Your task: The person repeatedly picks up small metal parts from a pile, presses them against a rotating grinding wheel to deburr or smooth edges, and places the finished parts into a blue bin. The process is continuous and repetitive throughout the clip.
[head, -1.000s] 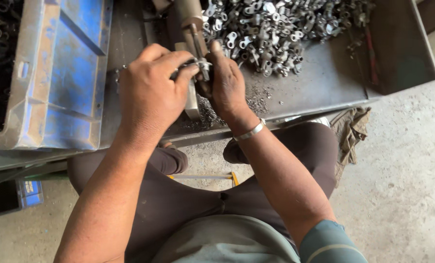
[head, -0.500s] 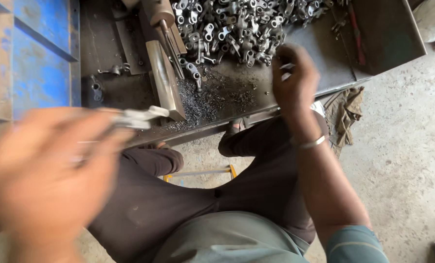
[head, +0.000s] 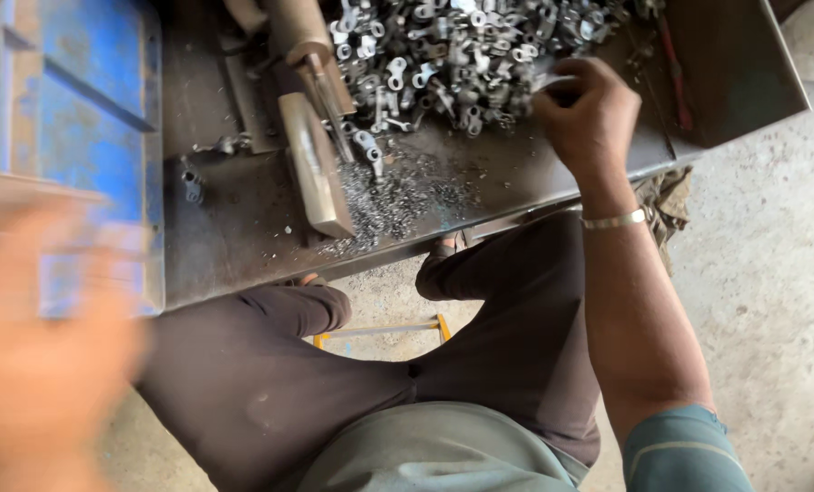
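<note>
Pile [head: 462, 46] of small silvery metal fittings sits at the far end of the dark metal surface [head: 234, 228], and our right hand [head: 589, 114] is at its near right edge. Fingers are curled and pinched around one small shiny piece [head: 553, 82], which looks like it lies roughly left to right, though it's too tiny for us to be sure. Left hand [head: 42, 355] is just a big blur at the lower left, so we can't tell if it's open or holding anything. A pale wooden block [head: 316, 173] runs lengthwise away from us, with grey metal shavings [head: 398, 196] scattered beside it. A blue crate [head: 79, 109] sits on the left, cut off by the frame. Thin bangle [head: 614, 220] on the right wrist.
</note>
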### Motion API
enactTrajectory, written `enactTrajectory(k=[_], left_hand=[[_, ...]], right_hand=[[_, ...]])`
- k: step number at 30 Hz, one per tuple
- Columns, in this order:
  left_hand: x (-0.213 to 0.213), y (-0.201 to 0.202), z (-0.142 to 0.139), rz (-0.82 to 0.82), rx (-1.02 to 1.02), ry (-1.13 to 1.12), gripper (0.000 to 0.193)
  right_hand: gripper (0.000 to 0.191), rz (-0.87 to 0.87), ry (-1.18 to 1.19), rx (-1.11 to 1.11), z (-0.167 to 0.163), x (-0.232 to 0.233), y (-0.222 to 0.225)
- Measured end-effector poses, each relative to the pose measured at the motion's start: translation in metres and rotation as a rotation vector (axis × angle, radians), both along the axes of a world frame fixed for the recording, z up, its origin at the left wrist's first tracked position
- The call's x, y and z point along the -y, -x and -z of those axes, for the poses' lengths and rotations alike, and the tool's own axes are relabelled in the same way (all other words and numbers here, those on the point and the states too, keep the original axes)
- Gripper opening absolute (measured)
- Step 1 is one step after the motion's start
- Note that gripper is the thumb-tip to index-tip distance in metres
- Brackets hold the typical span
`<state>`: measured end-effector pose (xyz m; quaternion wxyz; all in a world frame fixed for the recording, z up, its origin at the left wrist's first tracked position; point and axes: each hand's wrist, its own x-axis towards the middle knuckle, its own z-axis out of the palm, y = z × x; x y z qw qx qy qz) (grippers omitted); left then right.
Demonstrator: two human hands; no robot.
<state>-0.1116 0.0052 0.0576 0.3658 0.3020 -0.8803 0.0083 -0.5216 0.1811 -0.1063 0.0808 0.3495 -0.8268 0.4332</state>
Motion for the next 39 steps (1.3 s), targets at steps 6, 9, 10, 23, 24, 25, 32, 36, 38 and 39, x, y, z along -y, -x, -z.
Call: enactTrajectory(k=[6, 9, 10, 23, 24, 25, 32, 36, 38, 39], left_hand=[[-0.031, 0.039, 0.075, 0.429, -0.141, -0.275, 0.035], [-0.023, 0.062, 0.082, 0.430, -0.118, -0.317, 0.038], [-0.018, 0.066, 0.079, 0.424, -0.096, -0.330, 0.038], [0.004, 0.075, 0.078, 0.440, -0.111, -0.377, 0.018], [0.001, 0.076, 0.077, 0.416, -0.109, -0.320, 0.018], [-0.001, 0.076, 0.077, 0.394, -0.110, -0.259, 0.018], [0.027, 0.086, 0.083, 0.459, -0.202, -0.394, 0.021], [0.039, 0.085, 0.089, 0.495, -0.192, -0.415, 0.023], [0.038, 0.085, 0.091, 0.502, -0.208, -0.410, 0.024], [0.037, 0.086, 0.092, 0.502, -0.224, -0.405, 0.024]], right_hand=[[0.054, -0.452, 0.768, 1.055, -0.012, 0.016, -0.094], [0.057, -0.628, 0.747, 1.319, -0.011, 0.031, -0.148], [0.056, -0.677, 0.749, 1.356, -0.011, 0.037, -0.159], [0.056, -0.734, 0.643, 1.397, -0.032, 0.068, -0.169], [0.055, -0.737, 0.604, 1.368, -0.032, 0.067, -0.170], [0.054, -0.743, 0.568, 1.334, -0.031, 0.068, -0.170], [0.053, -0.599, 0.251, 1.126, -0.026, 0.087, -0.165], [0.055, -0.548, 0.309, 1.077, -0.015, 0.104, -0.162], [0.056, -0.583, 0.392, 0.981, -0.007, 0.109, -0.160], [0.058, -0.613, 0.402, 0.934, -0.003, 0.112, -0.159]])
